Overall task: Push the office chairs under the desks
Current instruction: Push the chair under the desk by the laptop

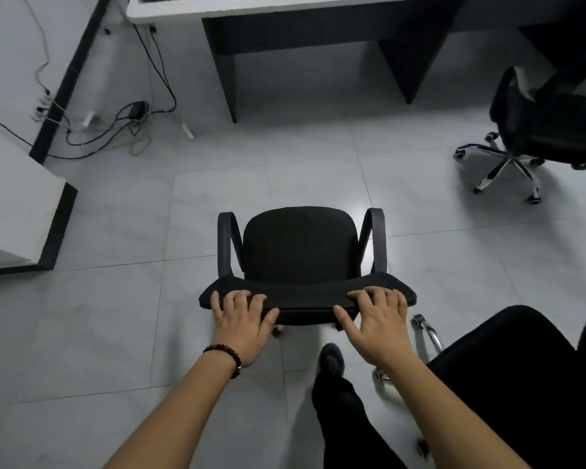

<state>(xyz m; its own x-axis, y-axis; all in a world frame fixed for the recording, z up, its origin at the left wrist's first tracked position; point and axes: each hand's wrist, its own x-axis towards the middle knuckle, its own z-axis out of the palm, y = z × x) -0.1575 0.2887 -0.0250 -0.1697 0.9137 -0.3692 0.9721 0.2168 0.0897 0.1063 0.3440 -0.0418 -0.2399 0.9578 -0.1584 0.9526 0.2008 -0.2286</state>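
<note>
A black office chair (300, 248) with two armrests stands on the tiled floor in the middle of the view, its seat facing a white-topped desk (170, 10) at the top. My left hand (242, 324) grips the top left of the chair's backrest, fingers over the edge. My right hand (378, 321) grips the top right of the same backrest. The dark knee space under the desk lies straight ahead of the chair, some floor away.
A second black chair (542, 126) on a chrome star base stands at the right by the desk. A third black chair (521, 374) is close at my lower right. Cables and a power strip (115, 123) lie on the floor at left. Another desk corner (21, 211) juts in at left.
</note>
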